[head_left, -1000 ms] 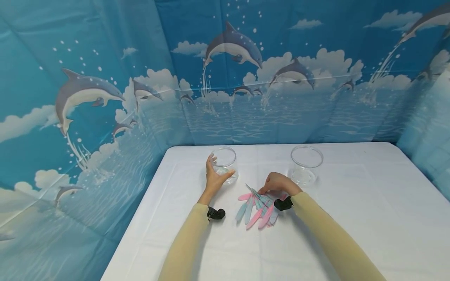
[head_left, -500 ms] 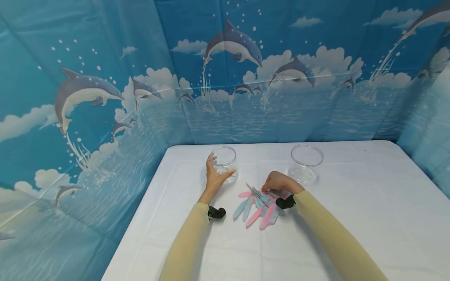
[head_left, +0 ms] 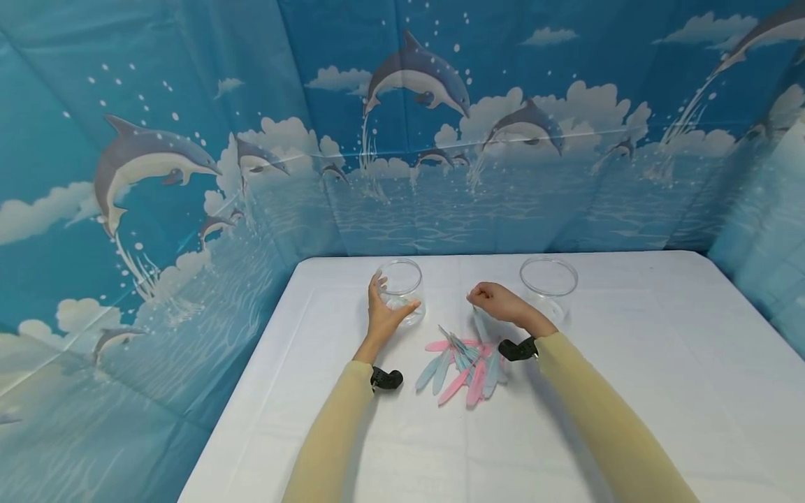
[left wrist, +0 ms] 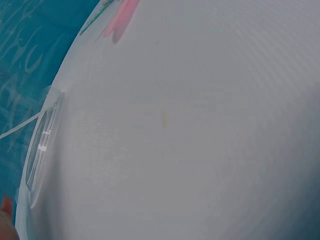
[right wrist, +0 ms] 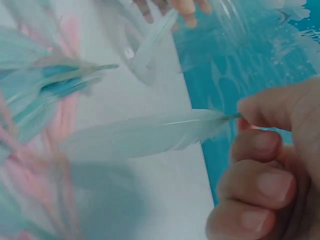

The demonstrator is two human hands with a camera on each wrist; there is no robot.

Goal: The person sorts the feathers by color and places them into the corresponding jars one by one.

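Note:
Raised just above the heap, my right hand [head_left: 506, 305] pinches a pale blue-green feather [right wrist: 155, 132] by its quill between thumb and forefinger. The feather's vane hangs down toward the pile of pink and pale blue feathers [head_left: 462, 370] on the white table. My left hand [head_left: 385, 320] holds a clear round jar [head_left: 409, 286] upright at its left side, thumb in front and fingers spread behind. A pale feather [right wrist: 150, 45] shows inside that jar in the right wrist view. Only a bit of finger and the jar's base appear in the left wrist view.
A second clear jar [head_left: 560, 297] stands at the back right, partly behind the right hand. A blue dolphin-print curtain [head_left: 440, 209] hangs along the back and left edges of the white table [head_left: 660, 370].
My right hand has lifted away from the feather pile with one pale feather, moving up and toward the back. The left hand has stayed on its jar.

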